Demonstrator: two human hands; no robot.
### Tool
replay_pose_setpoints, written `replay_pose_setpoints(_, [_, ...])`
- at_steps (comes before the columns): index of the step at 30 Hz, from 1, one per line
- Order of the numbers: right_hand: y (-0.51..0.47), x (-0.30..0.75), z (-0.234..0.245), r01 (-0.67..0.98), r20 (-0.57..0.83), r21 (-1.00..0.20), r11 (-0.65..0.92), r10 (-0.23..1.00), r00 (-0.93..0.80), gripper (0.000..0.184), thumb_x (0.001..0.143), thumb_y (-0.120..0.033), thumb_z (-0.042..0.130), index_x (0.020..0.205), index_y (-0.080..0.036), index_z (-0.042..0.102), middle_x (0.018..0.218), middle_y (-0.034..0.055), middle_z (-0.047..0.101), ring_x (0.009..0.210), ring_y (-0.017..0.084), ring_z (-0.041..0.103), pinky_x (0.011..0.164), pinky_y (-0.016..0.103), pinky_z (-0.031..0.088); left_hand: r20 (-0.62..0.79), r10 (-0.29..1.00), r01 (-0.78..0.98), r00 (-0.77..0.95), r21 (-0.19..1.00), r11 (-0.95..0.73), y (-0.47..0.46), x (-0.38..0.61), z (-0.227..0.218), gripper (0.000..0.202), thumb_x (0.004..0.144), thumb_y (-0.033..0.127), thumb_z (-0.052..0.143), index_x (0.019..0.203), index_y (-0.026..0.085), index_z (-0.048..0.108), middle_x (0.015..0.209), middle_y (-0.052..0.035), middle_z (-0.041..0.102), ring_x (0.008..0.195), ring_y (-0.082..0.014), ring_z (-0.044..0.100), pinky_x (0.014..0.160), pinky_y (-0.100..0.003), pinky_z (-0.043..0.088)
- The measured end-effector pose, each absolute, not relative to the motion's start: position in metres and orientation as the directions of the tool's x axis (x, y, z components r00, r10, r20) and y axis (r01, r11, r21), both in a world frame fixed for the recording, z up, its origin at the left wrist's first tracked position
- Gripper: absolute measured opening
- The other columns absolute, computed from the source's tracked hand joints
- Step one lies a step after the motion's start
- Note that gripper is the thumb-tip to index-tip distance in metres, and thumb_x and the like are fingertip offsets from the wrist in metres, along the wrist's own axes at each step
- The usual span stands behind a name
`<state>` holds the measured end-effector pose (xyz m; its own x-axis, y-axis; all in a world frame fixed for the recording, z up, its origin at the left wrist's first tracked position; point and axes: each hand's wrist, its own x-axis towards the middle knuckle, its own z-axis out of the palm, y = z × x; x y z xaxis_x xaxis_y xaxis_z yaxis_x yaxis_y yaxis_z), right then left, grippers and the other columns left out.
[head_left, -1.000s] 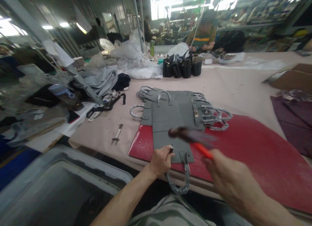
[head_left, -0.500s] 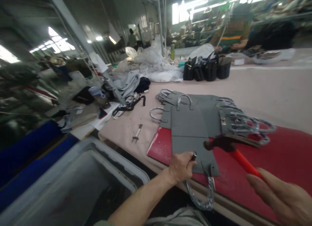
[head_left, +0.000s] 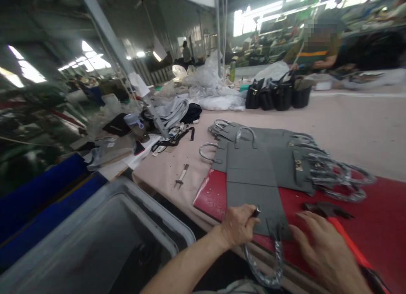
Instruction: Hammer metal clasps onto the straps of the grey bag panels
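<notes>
My left hand (head_left: 237, 226) is closed around a short dark metal rod with a shiny end, like a punch (head_left: 256, 212), above the near part of a grey bag panel (head_left: 253, 194). A plastic-wrapped handle (head_left: 279, 260) on that panel hangs over the table edge. My right hand (head_left: 326, 247) is open, its fingers apart, at the panel's right corner; whether it touches the panel I cannot tell. Beside it, a hammer with a red handle (head_left: 349, 239) lies on the red mat (head_left: 374, 209).
More grey bag panels with wrapped handles (head_left: 336, 173) are stacked behind. A caliper-like tool (head_left: 181, 176) lies to the left. A grey plastic bin (head_left: 127, 192) stands by the table's near edge. Black bags (head_left: 279, 95) and clear plastic sit farther back. A person (head_left: 317, 53) is across the table.
My right hand has let go of the hammer, now lying on the red mat, and has moved left to the panel's corner. My left hand still grips the punch.
</notes>
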<state>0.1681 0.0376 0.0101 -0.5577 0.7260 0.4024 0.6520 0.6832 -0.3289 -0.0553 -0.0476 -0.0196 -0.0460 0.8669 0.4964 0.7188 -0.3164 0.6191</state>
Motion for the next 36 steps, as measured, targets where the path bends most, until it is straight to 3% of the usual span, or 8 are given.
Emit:
replay_pose_setpoints(5, [0.001, 0.118, -0.011, 0.646, 0.3, -0.316, 0.695, 0.719, -0.627, 0.039, 0.09, -0.035, 0.054, 0.125, -0.018, 0.061, 0.135, 0.0171, 0.056, 0.126, 0.034, 0.05, 0.103, 0.051, 0.043, 0.528, 0.842, 0.667, 0.109, 0.59, -0.456, -0.057, -0.055, -0.019, 0.015, 0.091, 0.017, 0.048, 0.098, 0.017, 0.061, 0.087, -0.0099, 0.072, 0.082, -0.0223, 0.072, 0.076, -0.033, 0.06])
replay_pose_setpoints(7, [-0.003, 0.112, -0.013, 0.662, 0.277, -0.331, 0.673, 0.74, -0.613, 0.042, 0.089, -0.034, 0.057, 0.127, -0.015, 0.059, 0.139, 0.0196, 0.052, 0.129, 0.036, 0.046, 0.105, 0.052, 0.04, 0.468, 0.88, 0.591, -0.08, 0.733, -0.336, -0.057, -0.06, -0.018, 0.014, 0.092, 0.019, 0.048, 0.095, 0.018, 0.061, 0.086, -0.0085, 0.073, 0.081, -0.0203, 0.072, 0.076, -0.031, 0.06])
replay_pose_setpoints(9, [-0.008, 0.115, -0.011, 0.708, 0.254, -0.338, 0.621, 0.784, -0.566, 0.047, 0.087, -0.036, 0.06, 0.127, -0.012, 0.057, 0.141, 0.0228, 0.048, 0.129, 0.037, 0.045, 0.104, 0.052, 0.041, 0.303, 0.858, 0.423, -0.415, 0.899, -0.113, -0.053, -0.074, -0.016, 0.015, 0.094, 0.025, 0.047, 0.095, 0.018, 0.06, 0.083, -0.0068, 0.073, 0.076, -0.0182, 0.072, 0.071, -0.029, 0.06])
replay_pose_setpoints(12, [-0.015, 0.122, -0.003, 0.805, 0.207, -0.298, 0.513, 0.858, -0.47, 0.054, 0.085, -0.038, 0.065, 0.13, -0.011, 0.054, 0.141, 0.0246, 0.047, 0.125, 0.039, 0.047, 0.1, 0.052, 0.043, 0.106, 0.747, 0.265, -0.656, 0.959, 0.097, -0.045, -0.113, -0.013, 0.018, 0.091, 0.032, 0.054, 0.095, 0.016, 0.061, 0.081, -0.0055, 0.072, 0.072, -0.018, 0.071, 0.067, -0.029, 0.059])
replay_pose_setpoints(18, [-0.021, 0.122, 0.007, 0.851, 0.131, -0.231, 0.472, 0.882, -0.453, 0.054, 0.082, -0.041, 0.068, 0.127, -0.014, 0.055, 0.139, 0.0209, 0.049, 0.119, 0.036, 0.051, 0.094, 0.048, 0.044, 0.134, 0.709, 0.501, -0.693, 0.796, 0.34, -0.047, -0.194, -0.002, 0.02, 0.085, 0.031, 0.056, 0.092, 0.016, 0.067, 0.078, -0.0047, 0.073, 0.074, -0.0199, 0.07, 0.072, -0.028, 0.054])
replay_pose_setpoints(24, [-0.021, 0.127, -0.006, 0.829, 0.242, -0.178, 0.53, 0.84, -0.485, 0.048, 0.09, -0.045, 0.056, 0.127, -0.015, 0.054, 0.138, 0.0201, 0.05, 0.118, 0.036, 0.053, 0.089, 0.047, 0.046, -0.005, 0.709, 0.677, -0.705, 0.294, 0.675, -0.043, -0.22, 0.013, 0.029, 0.093, 0.03, 0.049, 0.107, 0.014, 0.068, 0.102, -0.0172, 0.074, 0.097, -0.029, 0.07, 0.079, -0.033, 0.05])
replay_pose_setpoints(29, [-0.014, 0.128, -0.022, 0.813, 0.378, -0.139, 0.566, 0.789, -0.485, 0.048, 0.094, -0.048, 0.038, 0.124, -0.015, 0.055, 0.131, 0.0209, 0.054, 0.108, 0.037, 0.058, 0.08, 0.048, 0.049, -0.022, 0.719, 0.699, -0.695, 0.212, 0.683, -0.037, -0.233, 0.009, 0.021, 0.09, 0.027, 0.055, 0.094, 0.019, 0.074, 0.099, -0.0149, 0.076, 0.098, -0.0279, 0.071, 0.08, -0.032, 0.049])
replay_pose_setpoints(36, [-0.011, 0.128, -0.025, 0.782, 0.418, -0.131, 0.609, 0.75, -0.514, 0.05, 0.093, -0.049, 0.033, 0.122, -0.015, 0.055, 0.127, 0.0236, 0.057, 0.104, 0.04, 0.061, 0.077, 0.051, 0.049, -0.046, 0.624, 0.608, -0.78, 0.182, 0.773, -0.039, -0.286, 0.015, 0.025, 0.09, 0.034, 0.056, 0.099, 0.018, 0.073, 0.105, -0.0168, 0.075, 0.102, -0.0271, 0.07, 0.082, -0.032, 0.049])
